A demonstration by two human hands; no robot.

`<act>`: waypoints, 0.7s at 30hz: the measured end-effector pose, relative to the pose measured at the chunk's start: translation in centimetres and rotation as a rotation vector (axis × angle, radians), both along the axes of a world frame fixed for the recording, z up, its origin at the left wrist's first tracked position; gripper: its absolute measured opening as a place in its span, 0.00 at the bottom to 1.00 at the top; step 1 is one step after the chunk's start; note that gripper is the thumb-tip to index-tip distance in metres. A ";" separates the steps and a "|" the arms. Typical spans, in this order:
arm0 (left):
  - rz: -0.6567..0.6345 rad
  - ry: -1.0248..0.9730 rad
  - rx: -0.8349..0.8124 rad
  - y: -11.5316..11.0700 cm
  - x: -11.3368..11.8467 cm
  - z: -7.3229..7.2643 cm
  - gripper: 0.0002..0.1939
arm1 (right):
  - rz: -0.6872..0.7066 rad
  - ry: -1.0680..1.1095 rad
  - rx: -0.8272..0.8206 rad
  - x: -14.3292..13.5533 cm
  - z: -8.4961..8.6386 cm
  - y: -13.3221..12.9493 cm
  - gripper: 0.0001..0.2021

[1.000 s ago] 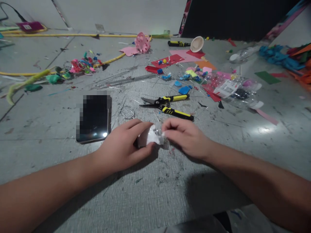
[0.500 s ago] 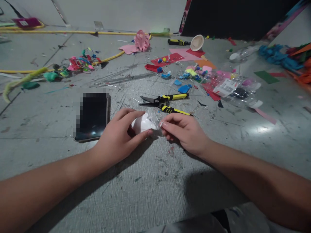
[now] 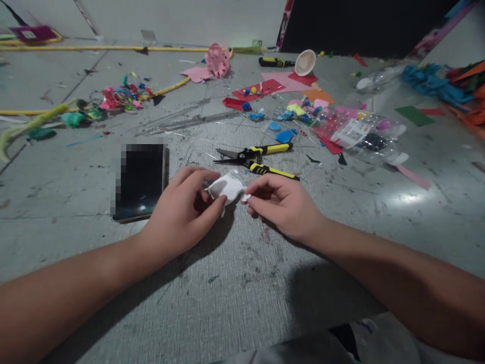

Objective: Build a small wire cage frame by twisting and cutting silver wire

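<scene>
A soft white lump point(image 3: 226, 187) with clear plastic wrap around its back edge lies at the centre, between both hands. My left hand point(image 3: 191, 202) grips it from the left, thumb in front and fingers behind. My right hand point(image 3: 282, 205) is closed in a pinch on a small white piece point(image 3: 246, 197) just right of the lump. Whether that piece is still joined to the lump is hard to tell. Open shears point(image 3: 253, 157) with yellow and black handles lie just behind the hands.
A dark tablet point(image 3: 142, 182) lies left of my left hand. Behind the shears are red paper point(image 3: 265, 90), blue scraps and a clear plastic package point(image 3: 364, 134). A yellow cord point(image 3: 113, 49) runs along the back, near a pink paper ball point(image 3: 217, 60).
More of the white lump shows outside the plastic, and its shape is more stretched. My left thumb has drawn back left onto it. The small white piece at my right fingertips shows larger.
</scene>
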State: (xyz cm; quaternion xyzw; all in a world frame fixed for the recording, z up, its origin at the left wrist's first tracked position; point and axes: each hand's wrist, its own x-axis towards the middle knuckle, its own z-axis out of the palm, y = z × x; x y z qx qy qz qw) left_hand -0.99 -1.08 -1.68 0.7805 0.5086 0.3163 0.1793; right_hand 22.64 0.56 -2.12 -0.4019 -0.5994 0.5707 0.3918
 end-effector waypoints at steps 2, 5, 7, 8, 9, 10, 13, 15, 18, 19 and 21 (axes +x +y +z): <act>0.005 0.019 0.065 -0.2 0.0 0.2 0.14 | -0.002 -0.012 0.036 0.0 -0.2 -0.1 0.06; -0.037 0.054 0.167 -0.4 -0.2 0.7 0.13 | 0.010 -0.077 0.120 0.2 -0.3 -0.4 0.06; -0.151 0.045 0.183 -0.6 -0.2 1.0 0.11 | 0.044 -0.161 0.233 0.4 -0.1 -0.5 0.05; -0.224 0.038 0.176 -0.7 -0.2 1.1 0.10 | 0.067 -0.197 0.314 0.5 0.0 -0.6 0.04; -0.289 0.034 0.171 -0.8 -0.2 1.2 0.09 | 0.092 -0.220 0.403 0.6 0.2 -0.6 0.03; -0.336 0.033 0.167 -0.9 -0.1 1.2 0.09 | 0.121 -0.229 0.491 0.7 0.3 -0.5 0.03; -0.382 0.011 0.162 -1.1 0.0 1.2 0.09 | 0.189 -0.209 0.674 0.9 0.4 -0.3 0.04; -0.378 -0.026 0.114 -1.1 0.1 1.1 0.08 | 0.197 -0.208 0.720 1.0 0.5 -0.3 0.04; -0.328 -0.070 0.033 -0.8 0.1 1.0 0.07 | 0.152 -0.230 0.723 0.9 0.4 -0.3 0.03; -0.300 -0.081 0.028 -0.7 0.1 0.9 0.07 | 0.112 -0.254 0.702 0.9 0.4 -0.3 0.03; -0.237 -0.099 0.044 -0.4 0.1 0.8 0.07 | -0.021 -0.330 0.633 0.9 0.2 -0.1 0.02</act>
